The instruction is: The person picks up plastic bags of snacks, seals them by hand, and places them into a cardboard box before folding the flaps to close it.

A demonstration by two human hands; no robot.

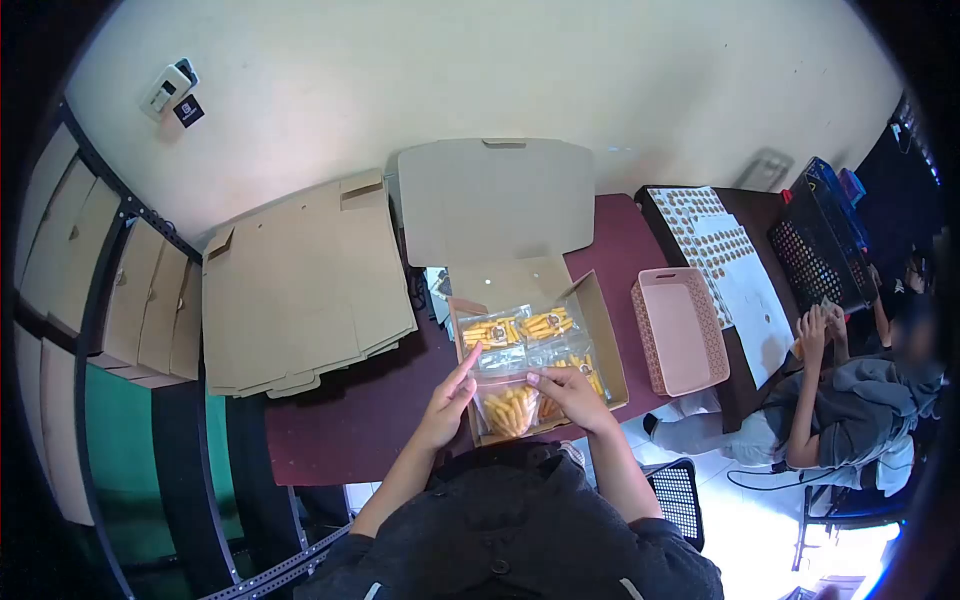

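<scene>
An open cardboard box (611, 345) stands in front of me with its lid raised at the back. Inside lie clear plastic bags of yellow stick-shaped snacks (547, 322), some with a round label. One more bag of snacks (511, 410) is over the near part of the box, its clear top edge facing away from me. My right hand (572, 398) pinches that bag's top edge at the right, thumb and fingers closed. At its left edge is my left hand (449, 402), index finger stretched forward and fingers apart; whether it touches the bag is hard to tell.
Flattened cardboard boxes (300, 290) are stacked at the left of the dark red table (340, 440). To the right stands a pink basket (683, 330), beside sheets of round stickers (725, 250) and a black crate (815, 250). A seated person (850, 400) works there.
</scene>
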